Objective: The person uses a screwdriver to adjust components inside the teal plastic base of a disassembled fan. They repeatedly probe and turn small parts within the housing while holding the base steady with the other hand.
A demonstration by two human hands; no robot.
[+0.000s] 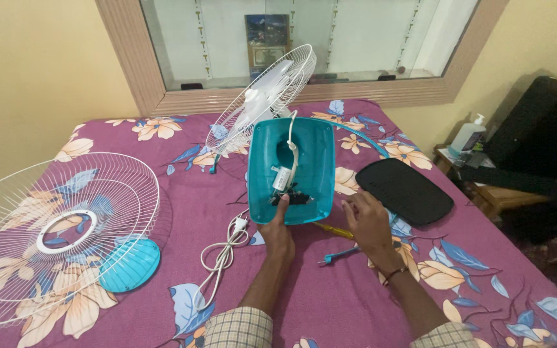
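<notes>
A teal fan base (314,154) lies open side up on the purple flowered bedspread (330,303), with a small white part and dark wiring inside. My left hand (278,229) grips its near rim, thumb pressed on the dark wiring. Just right of the base, my right hand (367,222) rests palm down with fingers apart, over a yellow-handled screwdriver (331,229). Beside that wrist lies a teal-handled tool (340,256). The white fan head with its rear grille (262,96) stands tilted behind the base.
A loose white front grille (53,225) lies at the left over a teal round cap (130,264). A coiled white power cord (224,254) runs near my left arm. A black oval cover (404,190) lies at the right. A side table with a pump bottle (469,135) stands beyond the bed.
</notes>
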